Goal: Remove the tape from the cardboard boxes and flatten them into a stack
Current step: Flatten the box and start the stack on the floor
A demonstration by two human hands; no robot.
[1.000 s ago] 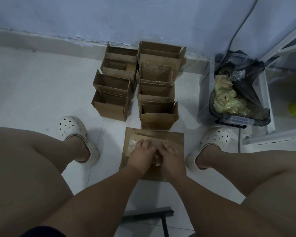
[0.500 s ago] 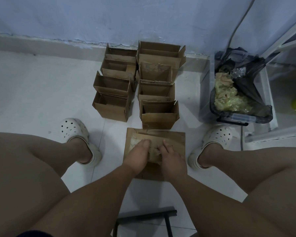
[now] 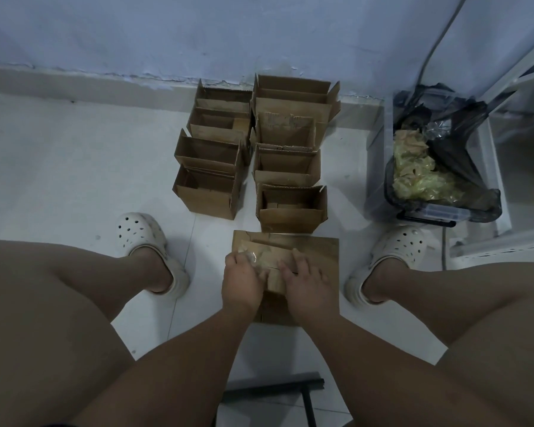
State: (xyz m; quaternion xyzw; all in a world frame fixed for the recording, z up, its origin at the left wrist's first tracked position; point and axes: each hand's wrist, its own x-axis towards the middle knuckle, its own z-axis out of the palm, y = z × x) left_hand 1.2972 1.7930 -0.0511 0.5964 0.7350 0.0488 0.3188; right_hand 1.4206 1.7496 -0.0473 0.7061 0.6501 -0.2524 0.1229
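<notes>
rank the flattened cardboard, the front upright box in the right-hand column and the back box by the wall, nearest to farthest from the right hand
From the right hand:
1. flattened cardboard: directly under the hand, which touches it.
2. front upright box: just beyond the cardboard's far edge.
3. back box: against the wall, at the far end of the same column.

Both bare forearms reach forward and down between the spread knees, converging until the hands lie side by side, almost touching. The left hand point(image 3: 242, 280) is knuckles-up, its fingers curled round a crumpled strip of clear tape point(image 3: 254, 259). The right hand point(image 3: 305, 282) lies palm down, fingers straight and slightly spread, pressing on the flattened brown cardboard box point(image 3: 324, 251).
</notes>
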